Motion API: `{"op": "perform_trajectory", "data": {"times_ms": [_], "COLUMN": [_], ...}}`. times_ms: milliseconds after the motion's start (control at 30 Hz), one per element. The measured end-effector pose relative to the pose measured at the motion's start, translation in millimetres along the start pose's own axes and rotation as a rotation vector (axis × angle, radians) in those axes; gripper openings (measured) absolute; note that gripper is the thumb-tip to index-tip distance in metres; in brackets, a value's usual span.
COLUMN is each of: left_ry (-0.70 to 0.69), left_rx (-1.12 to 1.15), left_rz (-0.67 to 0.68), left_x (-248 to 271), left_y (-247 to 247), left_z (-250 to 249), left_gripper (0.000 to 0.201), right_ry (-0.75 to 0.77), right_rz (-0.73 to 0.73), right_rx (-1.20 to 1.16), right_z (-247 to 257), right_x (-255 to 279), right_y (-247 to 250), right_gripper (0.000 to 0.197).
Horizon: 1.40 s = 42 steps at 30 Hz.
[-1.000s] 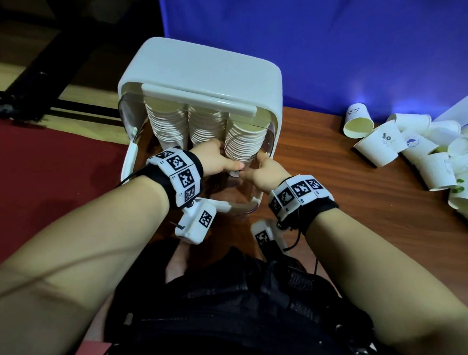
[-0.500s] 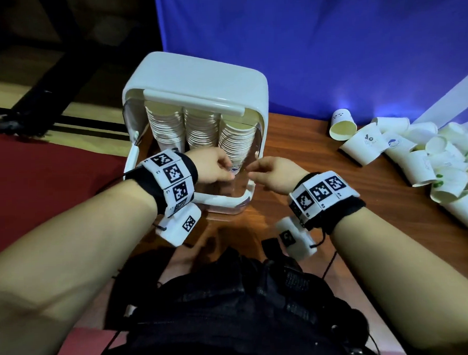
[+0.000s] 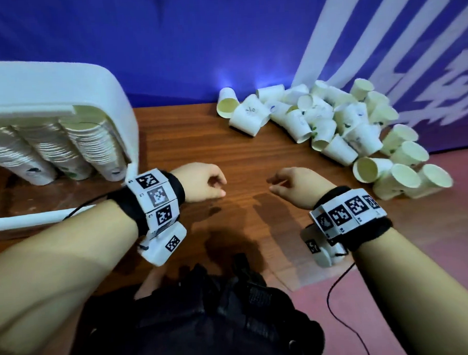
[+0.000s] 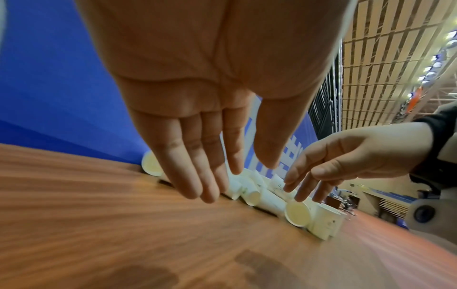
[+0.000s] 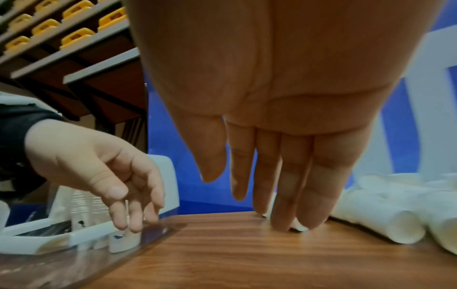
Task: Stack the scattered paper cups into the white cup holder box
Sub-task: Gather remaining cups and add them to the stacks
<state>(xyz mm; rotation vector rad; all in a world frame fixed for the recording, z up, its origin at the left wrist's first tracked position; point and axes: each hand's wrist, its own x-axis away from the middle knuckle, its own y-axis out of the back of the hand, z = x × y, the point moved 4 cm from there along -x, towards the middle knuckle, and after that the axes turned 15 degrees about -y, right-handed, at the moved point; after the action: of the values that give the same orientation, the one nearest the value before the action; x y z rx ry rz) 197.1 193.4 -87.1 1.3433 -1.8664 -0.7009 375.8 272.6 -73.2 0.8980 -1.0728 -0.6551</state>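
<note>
Both my hands are out over the wooden table (image 3: 188, 141) right now, and neither has anything in it. My left hand (image 3: 201, 184) hovers just off the corner of the white cup holder box (image 3: 62, 85), fingers loose and slightly bent; from the left wrist view they run out nearly straight, thumb apart from them. My right hand (image 3: 295, 185) sits opposite, palm down, fingers relaxed and pointing inward, and the right wrist view shows them long and straight above the wood. The box stands at the far left of the table, a rounded white plastic shell with an open front, and inside I count three nested columns of cups (image 3: 57, 147), rims packed tight, small dark printed marks on the lowest ones. Over on the right, the scattered paper cups (image 3: 332, 127) lie in a loose heap against the blue backdrop (image 3: 194, 39), most on their sides, cream interiors showing, some with little printed motifs.
</note>
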Motion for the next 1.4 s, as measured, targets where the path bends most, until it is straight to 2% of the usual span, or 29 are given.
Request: {"op": "perform_trajectory", "data": {"times_ms": [167,300,433,500,600,767,933,1033,1167,1300,1400], "left_ry": [-0.027,-0.035,-0.002,0.039,0.107,0.200,0.225,0.170,0.119,0.165,0.220], "left_rx": [0.014,0.050,0.244,0.376,0.461,0.472,0.527,0.473,0.336,0.322,0.313], "left_rz": [0.045,0.027,-0.030,-0.088,-0.144,-0.147,-0.165,-0.188,-0.161,-0.277,-0.330], "left_x": [-86.7,-172.7,-252.7,-279.2,-317.7,-355.4,-370.1,-356.4,-310.6,-241.3,-197.0], "left_y": [-38.9,-74.4,-115.2,-131.2,-150.4,-163.1,-160.5,-146.3,-122.0,-89.6,-78.9], "left_z": [-61.1,-119.6,-168.5,-184.1,-201.5,-210.9,-210.0,-207.7,-197.2,-169.5,-147.6], "left_gripper": [0.030,0.027,0.028,0.028,0.033,0.037,0.021,0.028,0.026,0.012,0.010], "right_ry": [-0.054,-0.173,-0.300,-0.276,-0.199,-0.111,-0.049,-0.020,0.037,0.163,0.252], "right_rz": [-0.089,-0.210,-0.257,-0.200,-0.148,-0.206,-0.225,-0.258,-0.283,-0.223,-0.198], "right_rx": [-0.026,-0.050,0.014,0.086,0.143,0.120,0.049,-0.022,-0.027,0.067,0.107], "right_z": [-119.6,-232.0,-315.7,-331.5,-343.2,-351.7,-361.2,-359.1,-344.5,-302.8,-267.8], "right_x": [-15.0,-33.6,-51.3,-61.3,-75.7,-83.0,-78.5,-75.0,-70.2,-69.3,-70.4], "right_y": [33.2,66.9,79.1,71.1,63.0,65.1,73.8,84.1,92.5,86.1,77.9], "right_gripper": [0.028,0.029,0.037,0.038,0.029,0.021,0.019,0.017,0.017,0.019,0.019]}}
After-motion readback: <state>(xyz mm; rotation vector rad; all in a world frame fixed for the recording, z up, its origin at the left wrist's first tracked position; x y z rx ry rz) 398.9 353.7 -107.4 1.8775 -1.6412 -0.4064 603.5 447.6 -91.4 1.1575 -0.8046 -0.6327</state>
